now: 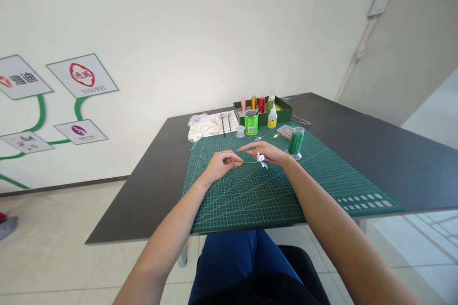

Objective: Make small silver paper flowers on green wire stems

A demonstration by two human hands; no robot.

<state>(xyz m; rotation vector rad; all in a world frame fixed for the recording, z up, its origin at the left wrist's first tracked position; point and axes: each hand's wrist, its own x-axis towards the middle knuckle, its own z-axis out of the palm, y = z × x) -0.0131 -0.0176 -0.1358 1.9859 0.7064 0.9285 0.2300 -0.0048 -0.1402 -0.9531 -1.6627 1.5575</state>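
Note:
A small artificial flower with pale blue-white petals (262, 160) lies level just above the cutting mat (246, 200), its thin green stem (249, 162) pointing left. My left hand (222, 166) is closed, pinching the stem's end between thumb and fingertips. Behind the petals is my right hand (269, 153), its index finger stretched out to the left above the stem. The flower partly covers its lower fingers, and no firm grip shows there. Close by its wrist stands a spool of green thread (296, 141).
Behind my hands are a green tin (251, 124), a small clear cup (240, 131), a glue bottle (272, 118) and a dark green box (285, 113) with thread spools. At the back left, a white sheet (205, 128) bears brushes. A loose petal piece (258, 138) lies beyond my right hand.

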